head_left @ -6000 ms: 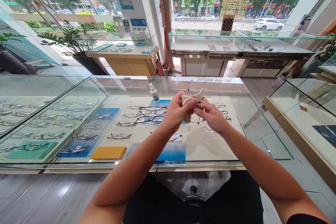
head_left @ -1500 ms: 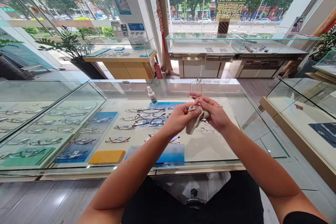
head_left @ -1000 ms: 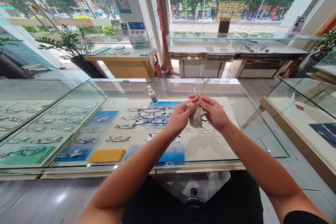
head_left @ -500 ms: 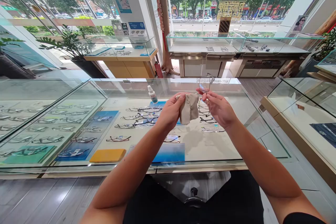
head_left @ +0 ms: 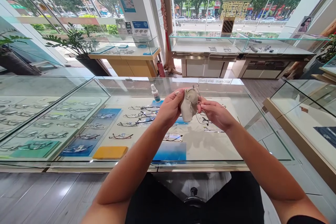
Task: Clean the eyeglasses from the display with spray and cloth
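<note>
Right hand (head_left: 217, 113) aloft near left hand (head_left: 170, 108)

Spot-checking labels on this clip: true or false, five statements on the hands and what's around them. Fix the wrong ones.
1. The left hand holds a cloth. True.
2. The right hand holds a pair of glasses. True.
3. The bottle lies on its side. False: it stands upright on the counter.
4. The yellow block is to the right of both hands. False: it is to their left.
5. A potted plant stands beyond the counter. True.
</note>
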`<action>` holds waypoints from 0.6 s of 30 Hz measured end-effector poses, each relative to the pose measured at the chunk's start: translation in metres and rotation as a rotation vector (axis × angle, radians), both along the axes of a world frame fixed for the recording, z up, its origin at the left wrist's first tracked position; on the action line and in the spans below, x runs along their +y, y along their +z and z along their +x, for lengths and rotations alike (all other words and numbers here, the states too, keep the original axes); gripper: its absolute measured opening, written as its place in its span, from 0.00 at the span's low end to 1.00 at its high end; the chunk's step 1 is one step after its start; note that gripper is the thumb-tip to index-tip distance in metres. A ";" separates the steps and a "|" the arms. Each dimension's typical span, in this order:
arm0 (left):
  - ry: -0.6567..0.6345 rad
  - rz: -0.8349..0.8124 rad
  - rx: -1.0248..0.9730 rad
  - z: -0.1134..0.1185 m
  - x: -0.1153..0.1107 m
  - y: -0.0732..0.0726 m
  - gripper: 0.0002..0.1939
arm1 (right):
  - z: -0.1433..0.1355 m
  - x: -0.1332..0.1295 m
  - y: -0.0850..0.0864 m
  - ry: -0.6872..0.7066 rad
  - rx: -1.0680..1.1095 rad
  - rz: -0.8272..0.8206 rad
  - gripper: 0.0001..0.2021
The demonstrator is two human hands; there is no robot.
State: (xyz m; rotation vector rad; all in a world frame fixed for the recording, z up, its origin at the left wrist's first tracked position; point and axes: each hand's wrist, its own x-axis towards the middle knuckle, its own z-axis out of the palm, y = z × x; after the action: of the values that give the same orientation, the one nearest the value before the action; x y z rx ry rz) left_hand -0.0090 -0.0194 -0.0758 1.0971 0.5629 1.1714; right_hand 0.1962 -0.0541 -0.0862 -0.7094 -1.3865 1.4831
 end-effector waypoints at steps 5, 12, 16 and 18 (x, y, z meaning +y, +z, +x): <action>-0.026 0.015 0.038 0.001 -0.002 0.000 0.30 | -0.002 0.001 -0.003 -0.017 0.019 -0.049 0.15; -0.046 0.033 0.084 -0.001 -0.004 0.002 0.27 | -0.009 -0.003 -0.002 0.022 0.011 -0.058 0.16; 0.016 0.004 0.089 -0.001 -0.005 0.002 0.27 | -0.011 -0.004 -0.002 0.004 0.034 -0.066 0.16; 0.012 0.003 0.085 0.000 -0.007 0.003 0.26 | -0.012 -0.005 -0.002 0.007 0.050 -0.074 0.16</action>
State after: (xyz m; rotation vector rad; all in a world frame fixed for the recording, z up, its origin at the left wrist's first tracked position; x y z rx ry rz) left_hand -0.0091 -0.0265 -0.0733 1.1514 0.6345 1.1404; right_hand 0.1840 -0.0591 -0.0883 -0.7095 -1.3035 1.5539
